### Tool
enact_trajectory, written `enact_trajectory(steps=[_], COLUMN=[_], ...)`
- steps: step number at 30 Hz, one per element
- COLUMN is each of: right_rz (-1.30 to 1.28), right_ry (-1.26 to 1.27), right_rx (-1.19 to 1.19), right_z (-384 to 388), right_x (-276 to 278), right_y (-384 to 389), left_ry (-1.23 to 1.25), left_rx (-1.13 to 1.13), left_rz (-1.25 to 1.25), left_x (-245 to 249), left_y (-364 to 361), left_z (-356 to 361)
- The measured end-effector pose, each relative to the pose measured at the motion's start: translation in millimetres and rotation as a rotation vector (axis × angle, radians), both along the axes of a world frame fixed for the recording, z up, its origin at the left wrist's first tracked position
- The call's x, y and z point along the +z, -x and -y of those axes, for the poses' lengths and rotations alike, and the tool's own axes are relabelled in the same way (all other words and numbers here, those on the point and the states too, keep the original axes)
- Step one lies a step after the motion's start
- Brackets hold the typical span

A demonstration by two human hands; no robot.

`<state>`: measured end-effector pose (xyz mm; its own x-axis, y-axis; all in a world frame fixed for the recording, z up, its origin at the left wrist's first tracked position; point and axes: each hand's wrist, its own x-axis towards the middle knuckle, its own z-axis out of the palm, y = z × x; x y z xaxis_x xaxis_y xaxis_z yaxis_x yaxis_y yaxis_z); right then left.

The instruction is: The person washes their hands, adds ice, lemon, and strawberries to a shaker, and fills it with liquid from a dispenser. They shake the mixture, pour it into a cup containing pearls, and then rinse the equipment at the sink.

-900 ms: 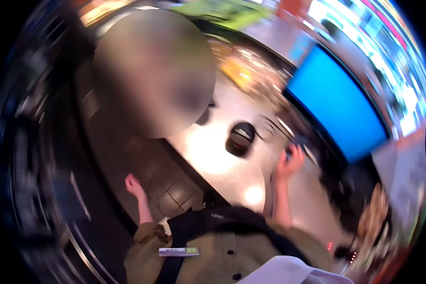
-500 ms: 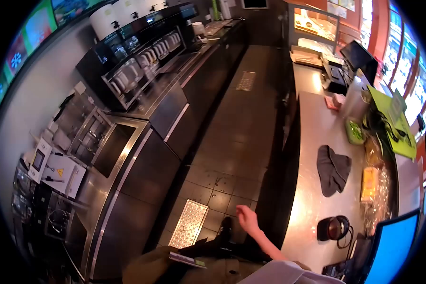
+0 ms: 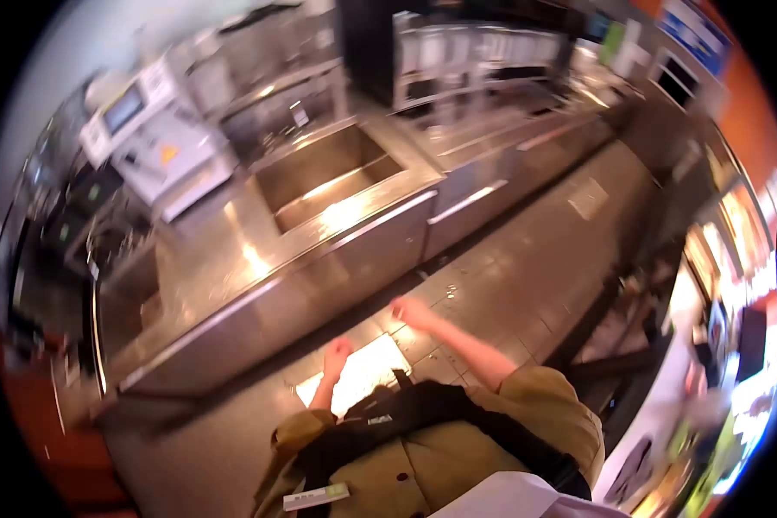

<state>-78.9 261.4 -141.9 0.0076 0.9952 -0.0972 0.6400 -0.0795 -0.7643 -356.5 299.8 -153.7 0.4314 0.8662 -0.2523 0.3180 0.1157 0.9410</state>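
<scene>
Both my hands hang in the air in front of my body, above the floor and short of the steel counter. My left hand (image 3: pixel 337 352) looks loosely curled, over a bright metal floor plate (image 3: pixel 373 373); no object shows in it. Farther forward and to the right is my right hand (image 3: pixel 412 312), its fingers also curled in and nothing visible in them. Motion blur softens the fingers of both. Neither hand touches anything. Nearest ahead of them is the front of the steel counter (image 3: pixel 319 281), with a sink (image 3: pixel 328 177) set into its top.
A white machine (image 3: pixel 166 155) with a small screen stands on the counter left of the sink. Racked white containers (image 3: pixel 479 52) sit behind it to the right. Tiled floor (image 3: pixel 509 276) runs off to the right, and another counter (image 3: pixel 643 423) borders it at the right edge.
My view has swung left toward the sink counter, and the right-hand counter has slid to the edge. My left hand has come into view; my right hand is still raised and curled.
</scene>
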Motion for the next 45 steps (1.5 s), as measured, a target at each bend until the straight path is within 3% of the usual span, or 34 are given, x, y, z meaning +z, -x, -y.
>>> enact_trajectory(steps=[1, 2, 3, 6, 8, 12, 14, 18, 20, 24, 26, 28, 29, 30, 31, 33, 36, 37, 40, 42, 44, 45], right_rz=[0.105, -0.082, -0.108, -0.135, -0.23, 0.004, 0.09, 0.095, 0.124, 0.067, 0.013, -0.166, -0.39, -0.438, -0.739, -0.916, -1.016, -0.994, -0.877, -0.953, -0.919, -0.833], right_ry=[-0.354, -0.34, -0.448, -0.392, -0.397, -0.508, -0.472, -0.488, -0.259, -0.498, -0.674, -0.51, -0.135, 0.152, 0.235, 0.184, 0.271, 0.274, 0.317, 0.293, 0.265, 0.248], right_rx=[-0.035, -0.216, -0.333, -0.526, -0.456, -0.29, -0.271, -0.105, -0.045, 0.097, 0.074, -0.149, -0.086, 0.14, 0.083, 0.135, -0.159, -0.191, -0.08, -0.205, -0.338, -0.378], right_z=[-27, -70, -116, -210, -292, -491, -574, -668, -673, -677, -659, -603, -568, -546, -531, -535, -572, -558, -508, -550, -570, -559], right_x=[56, 41, 29, 77, 76, 86, 82, 63, 78, 64, 64, 79, 95, 104, 100, 61, 32, 33, 50, 40, 26, 17], right_y=[-4, -23, -45, -75, -100, -133, -132, -126, -130, -158, -160, -139, -126, -113, -86, -68, -63, -59, -50, -66, -70, -60], left_ry=[0.008, 0.055, 0.075, 0.044, -0.056, -0.187, -0.266, -0.224, -0.038, 0.069, 0.21, 0.74, 0.696, 0.651, 0.625, 0.568, 0.306, 0.362, 0.352, 0.292, 0.265, 0.505], left_rx=[0.108, 0.192, 0.316, 0.54, 0.713, 0.873, 0.888, 0.747, 0.696, 0.654, 0.585, 0.754, 0.691, 0.623, 0.667, 0.751, 0.905, 0.7, 0.601, 0.554, 0.588, 0.52], left_rz=[0.098, 0.137, 0.173, 0.237, 0.243, 0.264, 0.244, 0.307, 0.407, 0.551, 0.773, 1.185, 1.147, 1.112, 0.98, 0.71, 0.765, 0.668, 0.464, 0.741, 0.568, 0.725], left_x=[17, 28, 43, 66, 67, 102, 118, 97, 100, 87, 69, 5, 8, 16, 26, 48, 79, 73, -44, 0, 18, 2], left_y=[6, 18, 21, 26, 7, -72, -120, -180, -196, -241, -258, -265, -265, -268, -272, -275, -313, -293, -272, -302, -308, -277], left_z=[-21, -43, -61, -109, -146, -248, -299, -382, -415, -471, -487, -525, -530, -532, -531, -519, -481, -475, -503, -480, -479, -490])
